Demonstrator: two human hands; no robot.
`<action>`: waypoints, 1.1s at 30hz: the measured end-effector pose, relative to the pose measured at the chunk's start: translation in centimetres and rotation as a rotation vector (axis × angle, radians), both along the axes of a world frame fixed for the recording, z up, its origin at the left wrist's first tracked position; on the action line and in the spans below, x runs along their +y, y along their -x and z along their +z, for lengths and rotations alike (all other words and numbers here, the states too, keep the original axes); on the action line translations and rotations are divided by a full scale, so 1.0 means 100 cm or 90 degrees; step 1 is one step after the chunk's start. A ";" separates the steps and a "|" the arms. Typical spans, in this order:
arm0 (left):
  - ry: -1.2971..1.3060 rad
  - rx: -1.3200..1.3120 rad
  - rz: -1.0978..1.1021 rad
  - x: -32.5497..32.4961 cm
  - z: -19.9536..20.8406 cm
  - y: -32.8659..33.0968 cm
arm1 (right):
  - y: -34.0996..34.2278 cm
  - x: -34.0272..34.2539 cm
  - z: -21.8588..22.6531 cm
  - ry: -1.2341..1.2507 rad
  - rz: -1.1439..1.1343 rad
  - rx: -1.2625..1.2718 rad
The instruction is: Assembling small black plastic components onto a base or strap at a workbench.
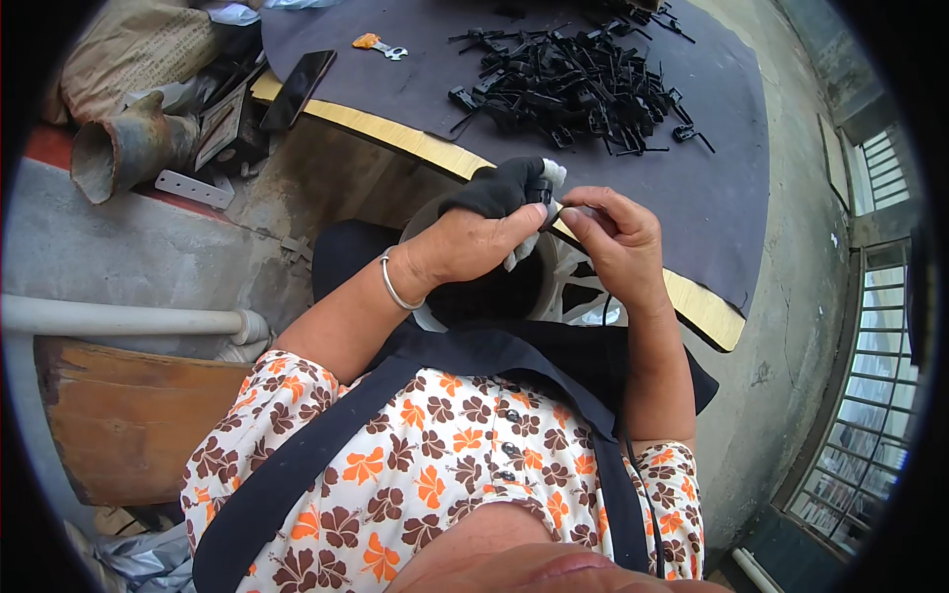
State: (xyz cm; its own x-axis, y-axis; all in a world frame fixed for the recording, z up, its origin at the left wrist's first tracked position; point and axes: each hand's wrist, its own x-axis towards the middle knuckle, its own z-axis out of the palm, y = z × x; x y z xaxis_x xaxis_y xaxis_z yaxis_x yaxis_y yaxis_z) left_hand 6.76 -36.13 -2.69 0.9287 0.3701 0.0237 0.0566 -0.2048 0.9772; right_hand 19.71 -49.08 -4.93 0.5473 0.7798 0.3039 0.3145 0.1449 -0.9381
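Note:
Above a pale bucket (419, 219), my hands meet at the near edge of a grey-topped table (712, 198). My left hand (479, 219), partly covered in black fabric with white at the fingertips, is closed on a small black plastic part (541, 191). Close against it, my right hand (625, 229) is bare, thumb and forefinger pinched at a dark end beside the part. Whether that end belongs to the same part cannot be made out. Farther off on the table lies a heap of similar black plastic parts (578, 84) with thin stems.
A phone (299, 89) and a small orange-handled wrench (381, 45) lie on the table's left. Beyond its left edge are a rusty metal pipe piece (129, 148), a perforated white bracket (193, 188) and a paper sack (138, 59). A thin black cord (638, 465) hangs by my right arm.

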 end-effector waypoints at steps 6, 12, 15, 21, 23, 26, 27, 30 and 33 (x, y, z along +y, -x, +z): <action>-0.118 -0.061 -0.045 -0.002 -0.002 -0.003 | -0.001 0.002 -0.002 0.046 0.058 0.102; -0.265 -0.106 -0.032 -0.003 -0.003 -0.003 | 0.006 0.004 -0.002 0.168 0.127 -0.046; -0.399 -0.110 -0.075 0.005 -0.007 0.003 | 0.012 0.010 -0.009 0.125 0.119 0.028; -0.454 -0.070 -0.075 0.014 0.010 0.014 | -0.002 0.007 0.001 0.225 0.166 0.021; -0.489 0.028 0.001 0.038 0.004 0.013 | -0.010 0.002 0.003 0.185 0.044 -0.037; -0.508 -0.028 0.197 0.071 -0.025 -0.004 | -0.006 0.008 -0.003 0.155 0.028 -0.020; -0.520 -0.089 0.250 0.082 -0.038 -0.016 | -0.005 0.010 -0.003 0.160 0.039 -0.022; -0.614 -0.078 0.251 0.078 -0.035 -0.040 | -0.006 0.011 -0.006 0.149 0.030 -0.042; -0.638 -0.055 0.224 0.071 -0.041 -0.043 | -0.009 0.010 -0.007 0.142 0.017 -0.020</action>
State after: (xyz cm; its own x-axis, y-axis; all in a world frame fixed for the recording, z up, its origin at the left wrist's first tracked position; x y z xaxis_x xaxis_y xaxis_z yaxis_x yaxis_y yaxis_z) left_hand 11.02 -29.03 -6.81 0.7538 0.3921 0.5273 0.2075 -0.9035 0.3751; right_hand 20.57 -48.04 -5.61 0.5185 0.8437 0.1392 0.3424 -0.0557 -0.9379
